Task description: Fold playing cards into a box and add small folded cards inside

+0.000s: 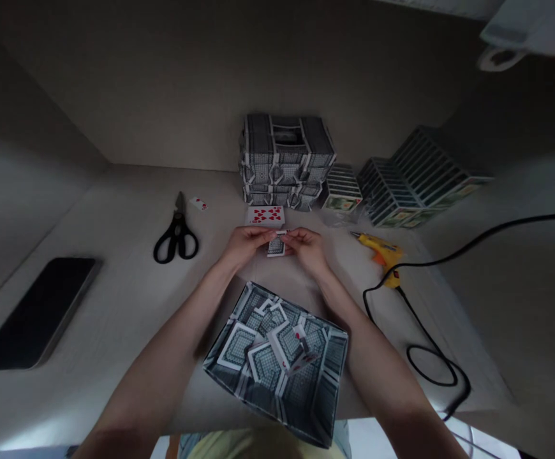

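Observation:
Between my two hands is a playing card [276, 246] with its patterned back showing. My left hand [249, 243] pinches its upper left edge, and my right hand [307, 245] grips it from the right, fingers closed. Just beyond my fingers lies a stack of playing cards [265, 215], a red ten of hearts on top. Nearer my body, between my forearms, a tray made of cards [333, 395] sits at a slant. Loose, partly bent cards [239, 347] lie inside it, mostly backs up.
At the back stands a box built of cards [287, 159] with a top opening. Folded-card structures [421, 178] stand to its right. A yellow glue gun [385, 252] with a black cord [433, 344] lies right. Scissors [177, 233], a card scrap [199, 203] and a phone [38, 312] lie left.

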`<move>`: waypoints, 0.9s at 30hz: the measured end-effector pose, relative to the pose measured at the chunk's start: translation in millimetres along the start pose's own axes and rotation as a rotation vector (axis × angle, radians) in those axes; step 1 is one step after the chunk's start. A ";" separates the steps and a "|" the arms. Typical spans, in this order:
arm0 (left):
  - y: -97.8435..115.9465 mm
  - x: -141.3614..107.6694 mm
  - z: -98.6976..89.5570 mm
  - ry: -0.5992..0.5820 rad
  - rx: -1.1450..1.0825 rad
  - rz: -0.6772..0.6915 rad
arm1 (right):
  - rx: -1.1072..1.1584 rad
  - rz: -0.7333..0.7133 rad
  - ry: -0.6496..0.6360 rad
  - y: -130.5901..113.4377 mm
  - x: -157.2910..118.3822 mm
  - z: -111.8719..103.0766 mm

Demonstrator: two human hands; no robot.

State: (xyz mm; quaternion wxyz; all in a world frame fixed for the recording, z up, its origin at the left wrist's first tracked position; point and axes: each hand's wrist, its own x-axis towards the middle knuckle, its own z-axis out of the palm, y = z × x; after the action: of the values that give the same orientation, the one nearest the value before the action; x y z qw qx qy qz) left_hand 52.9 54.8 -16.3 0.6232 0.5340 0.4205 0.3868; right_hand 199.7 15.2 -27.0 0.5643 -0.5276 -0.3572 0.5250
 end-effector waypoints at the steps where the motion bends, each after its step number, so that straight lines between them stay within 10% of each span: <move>1: -0.3 0.2 0.4 0.011 -0.007 -0.001 | -0.012 -0.001 0.010 -0.3 -0.3 0.6; 27: -7.8 -2.1 15.3 0.281 0.186 0.099 | -0.080 -0.017 0.020 4.0 -2.9 4.3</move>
State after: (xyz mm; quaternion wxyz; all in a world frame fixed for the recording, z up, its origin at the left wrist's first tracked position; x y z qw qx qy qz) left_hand 66.8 46.7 -22.6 0.4864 0.5501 0.5108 0.4470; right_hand 194.1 12.9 -29.6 0.5508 -0.5520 -0.3767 0.5001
